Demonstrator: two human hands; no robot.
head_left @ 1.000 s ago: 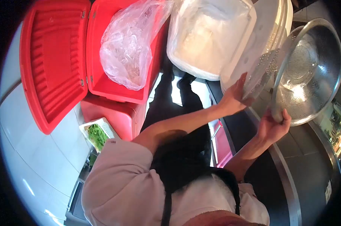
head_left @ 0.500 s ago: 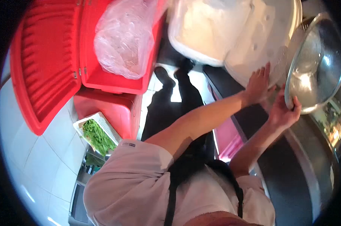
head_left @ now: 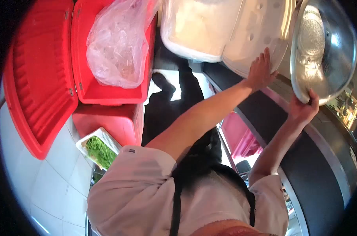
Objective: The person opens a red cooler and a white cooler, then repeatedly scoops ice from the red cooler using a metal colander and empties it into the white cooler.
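My right hand (head_left: pixel 304 108) grips the lower rim of a large shiny metal bowl (head_left: pixel 330 74), its thumb over the edge. The bowl is tilted with its hollow side toward me, and it has a dotted texture on one part. My left hand (head_left: pixel 262 71) is open, fingers stretched over the edge of a pale translucent lid (head_left: pixel 241 53); whether they press on it I cannot tell. Beside the lid is a large whitish tub (head_left: pixel 174 43) with pale contents that I cannot make out.
On the left stands a red chest (head_left: pixel 109 96) with its lid (head_left: pixel 40 74) swung back and a clear plastic bag (head_left: pixel 115 47) inside. Below it, a white basket (head_left: pixel 111 137) holds leafy greens (head_left: pixel 99 151). A dark counter (head_left: pixel 308 161) with metal edging runs along the right.
The metal bowl has moved up and away from my left hand, still in my right hand. My left hand has shifted slightly up and left in view. The whole view has shifted a little.
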